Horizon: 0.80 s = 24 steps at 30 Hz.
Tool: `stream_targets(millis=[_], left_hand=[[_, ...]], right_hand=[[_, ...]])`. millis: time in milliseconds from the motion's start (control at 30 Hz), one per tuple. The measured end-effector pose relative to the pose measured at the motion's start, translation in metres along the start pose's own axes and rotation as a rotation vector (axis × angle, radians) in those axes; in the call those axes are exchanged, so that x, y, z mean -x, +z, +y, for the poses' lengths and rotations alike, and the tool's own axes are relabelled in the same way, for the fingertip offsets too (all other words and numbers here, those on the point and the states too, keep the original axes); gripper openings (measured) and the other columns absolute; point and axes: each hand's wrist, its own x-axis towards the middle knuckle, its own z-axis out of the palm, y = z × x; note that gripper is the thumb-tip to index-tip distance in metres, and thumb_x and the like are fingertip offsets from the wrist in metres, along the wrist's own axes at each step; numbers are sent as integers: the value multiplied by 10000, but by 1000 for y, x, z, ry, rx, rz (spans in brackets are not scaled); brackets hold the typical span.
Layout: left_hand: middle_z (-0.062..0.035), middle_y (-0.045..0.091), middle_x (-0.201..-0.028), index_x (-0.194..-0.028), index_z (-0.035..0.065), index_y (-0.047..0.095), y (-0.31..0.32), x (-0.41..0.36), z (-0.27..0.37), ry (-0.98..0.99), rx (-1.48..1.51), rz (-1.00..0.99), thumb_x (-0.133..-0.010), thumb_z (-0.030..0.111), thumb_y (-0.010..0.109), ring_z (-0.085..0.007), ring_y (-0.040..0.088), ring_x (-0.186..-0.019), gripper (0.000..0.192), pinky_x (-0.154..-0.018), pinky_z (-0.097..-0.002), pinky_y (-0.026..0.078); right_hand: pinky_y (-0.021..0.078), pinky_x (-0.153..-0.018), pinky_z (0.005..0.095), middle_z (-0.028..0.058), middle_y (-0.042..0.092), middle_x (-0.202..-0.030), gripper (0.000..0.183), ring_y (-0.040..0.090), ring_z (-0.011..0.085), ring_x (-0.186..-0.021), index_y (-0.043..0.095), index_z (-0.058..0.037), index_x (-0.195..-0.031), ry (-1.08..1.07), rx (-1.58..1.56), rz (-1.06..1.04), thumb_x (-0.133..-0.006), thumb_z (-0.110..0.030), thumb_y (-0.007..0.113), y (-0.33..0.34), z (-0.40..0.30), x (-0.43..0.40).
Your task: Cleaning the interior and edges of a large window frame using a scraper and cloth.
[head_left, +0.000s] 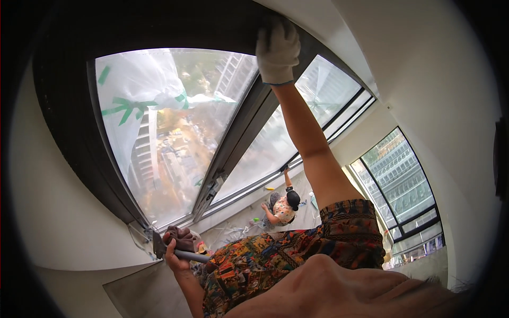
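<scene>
My right hand (pixel 278 53), in a white knit glove with a blue cuff edge, is raised to the dark upper window frame (pixel 167 28). Its fingers are blurred against the dark surface, so whether they hold something is unclear. Low on the left, my bare left hand (pixel 177 258) grips a tool with a grey round handle (pixel 193 256) and a dark flat head (pixel 159 244), perhaps a scraper. A crumpled brown cloth (pixel 181 237) is bunched in the same hand. Beyond stands a large window pane (pixel 179 139), hazy and streaked.
White plastic film (pixel 139 83) with green tape hangs at the pane. A latch (pixel 214 187) sits on the dark mullion (pixel 234 143). Below, another person (pixel 282 208) crouches by the sill, one arm raised to the lower frame. Scattered items lie on the floor (pixel 238 230) nearby.
</scene>
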Motion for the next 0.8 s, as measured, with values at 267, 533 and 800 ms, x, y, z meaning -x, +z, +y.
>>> stream_targets(millis=[267,533,800], left_hand=[[-122,556,-1220,-1181,175,654,-1,-12,-8,16,-27,29,-881,24,605,-300,540,-1105,339,-948,-456,491],[-88,546,-1228,-1180,182,658,1,-16,-8,-83,29,-24,-881,25,607,-248,536,-1064,342,-942,-437,473],[-103,542,-1255,-1194,207,643,25,1,-2,-7,-58,47,-884,48,601,-284,525,-1138,351,-955,-477,484]], right_hand=[[527,-862,549,236,635,-1185,314,635,445,-1031,667,-79,-1168,494,1,-99,-921,-270,626,-13,98,28],[535,-850,512,215,615,-1174,326,628,443,-996,646,-48,-1142,18,-194,-96,-864,-211,694,-13,-1,25],[532,-842,542,157,621,-1172,342,646,429,-1014,676,-161,-1186,760,3,51,-925,-371,609,5,110,47]])
